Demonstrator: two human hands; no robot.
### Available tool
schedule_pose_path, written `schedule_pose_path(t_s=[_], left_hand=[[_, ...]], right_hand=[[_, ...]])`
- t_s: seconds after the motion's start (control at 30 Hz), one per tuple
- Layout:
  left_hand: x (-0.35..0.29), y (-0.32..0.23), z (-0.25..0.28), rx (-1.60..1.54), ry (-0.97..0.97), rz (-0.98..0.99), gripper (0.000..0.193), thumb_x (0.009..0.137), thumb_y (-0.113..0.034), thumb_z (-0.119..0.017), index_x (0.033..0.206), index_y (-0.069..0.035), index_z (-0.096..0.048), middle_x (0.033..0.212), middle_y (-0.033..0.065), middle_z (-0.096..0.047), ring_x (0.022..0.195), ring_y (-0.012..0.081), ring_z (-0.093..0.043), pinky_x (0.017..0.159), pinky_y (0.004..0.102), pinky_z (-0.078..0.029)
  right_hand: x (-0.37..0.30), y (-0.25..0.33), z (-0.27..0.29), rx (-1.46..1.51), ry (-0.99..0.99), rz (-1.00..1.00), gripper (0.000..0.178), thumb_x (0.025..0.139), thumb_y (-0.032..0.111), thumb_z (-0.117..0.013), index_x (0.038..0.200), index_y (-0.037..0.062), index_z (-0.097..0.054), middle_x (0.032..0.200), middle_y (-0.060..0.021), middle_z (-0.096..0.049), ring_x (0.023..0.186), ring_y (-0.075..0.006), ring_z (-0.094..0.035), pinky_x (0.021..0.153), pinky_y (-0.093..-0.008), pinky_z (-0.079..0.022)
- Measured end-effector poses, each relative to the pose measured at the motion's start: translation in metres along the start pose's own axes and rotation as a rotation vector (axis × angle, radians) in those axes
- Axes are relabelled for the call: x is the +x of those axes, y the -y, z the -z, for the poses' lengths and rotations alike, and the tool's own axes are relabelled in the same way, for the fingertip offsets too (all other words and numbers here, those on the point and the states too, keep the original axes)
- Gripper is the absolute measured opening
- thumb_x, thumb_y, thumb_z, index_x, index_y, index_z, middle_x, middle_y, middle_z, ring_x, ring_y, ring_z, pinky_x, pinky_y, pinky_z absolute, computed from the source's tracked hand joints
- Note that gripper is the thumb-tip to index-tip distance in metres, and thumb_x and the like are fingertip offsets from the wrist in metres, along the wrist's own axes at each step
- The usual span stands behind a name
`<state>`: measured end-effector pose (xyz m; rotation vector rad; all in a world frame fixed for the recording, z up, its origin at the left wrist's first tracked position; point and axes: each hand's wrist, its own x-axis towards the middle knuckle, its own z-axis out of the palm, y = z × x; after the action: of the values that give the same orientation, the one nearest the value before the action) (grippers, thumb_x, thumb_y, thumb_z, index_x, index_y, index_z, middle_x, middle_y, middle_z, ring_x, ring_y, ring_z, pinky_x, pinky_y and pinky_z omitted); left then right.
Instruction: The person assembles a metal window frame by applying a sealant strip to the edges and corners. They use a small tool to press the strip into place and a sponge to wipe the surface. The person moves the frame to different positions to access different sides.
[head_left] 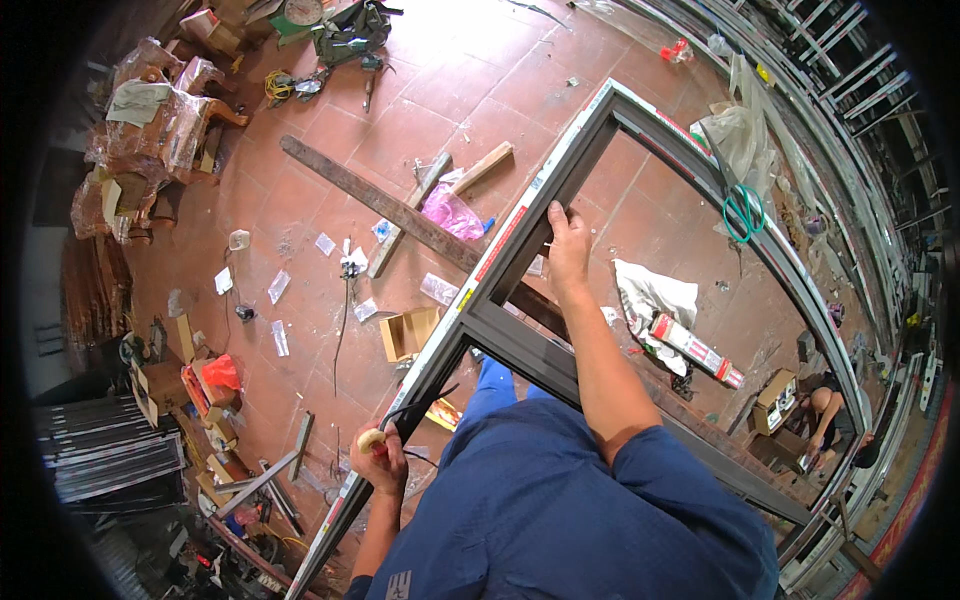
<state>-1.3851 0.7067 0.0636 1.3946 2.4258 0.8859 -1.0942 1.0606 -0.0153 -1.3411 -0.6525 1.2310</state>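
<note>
A large dark metal window frame (590,150), its outer edge partly covered in pale film with red labels, stands in front of me and runs from lower left to upper right. My right hand (570,245) grips its left member above the crossbar (530,340); some fingers are hidden behind the profile. My left hand (380,465) is closed on a tool with a round cream knob (371,440) and a red collar, close to the frame's lower left part. The tool's working end is hidden. A thin black strip (420,403) curves beside this hand.
Wooden bars (375,195) lie on the tiled floor beyond the frame, near a pink plastic bag (452,210) and an open cardboard box (408,333). Green-handled scissors (743,213) are at the frame's far side. Another person (825,420) works at the lower right. Wrapped furniture (150,130) stands left.
</note>
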Motion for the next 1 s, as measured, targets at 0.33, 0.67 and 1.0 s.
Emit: schedule_pose_path(t_s=[0.33,0.67,1.0], left_hand=[[0.0,0.0,-0.002,0.058,-0.042,-0.061,0.02,0.093,-0.018,-0.076,0.084,-0.003,-0.067,0.072,0.0133,-0.062,0.066,0.0326,-0.063,0.062,0.0417,-0.048],[-0.002,0.008,-0.004,0.133,-0.052,-0.017,0.027,0.094,-0.023,-0.075,0.08,-0.002,-0.065,0.07,0.016,-0.062,0.064,0.0366,-0.062,0.06,0.0455,-0.046],[0.0,-0.002,-0.005,0.152,-0.05,-0.017,0.034,0.095,-0.029,-0.072,0.074,-0.004,-0.064,0.064,0.0167,-0.059,0.061,0.0379,-0.06,0.058,0.0463,-0.045]], right_hand=[[-0.016,0.043,0.011,-0.115,-0.023,-0.092,0.034,0.099,0.028,-0.072,0.098,-0.0062,-0.069,0.082,-0.0113,-0.07,0.065,-0.0164,-0.066,0.054,-0.0323,-0.053],[0.006,0.002,0.013,0.25,-0.074,-0.136,0.037,0.109,0.033,-0.058,0.115,-0.0026,-0.066,0.097,-0.0106,-0.073,0.076,-0.0164,-0.07,0.066,-0.0318,-0.059],[-0.009,0.039,0.019,0.291,-0.006,-0.325,0.047,0.1,0.047,-0.07,0.115,0.0025,-0.063,0.092,-0.0098,-0.072,0.076,-0.0206,-0.072,0.065,-0.0352,-0.06]])
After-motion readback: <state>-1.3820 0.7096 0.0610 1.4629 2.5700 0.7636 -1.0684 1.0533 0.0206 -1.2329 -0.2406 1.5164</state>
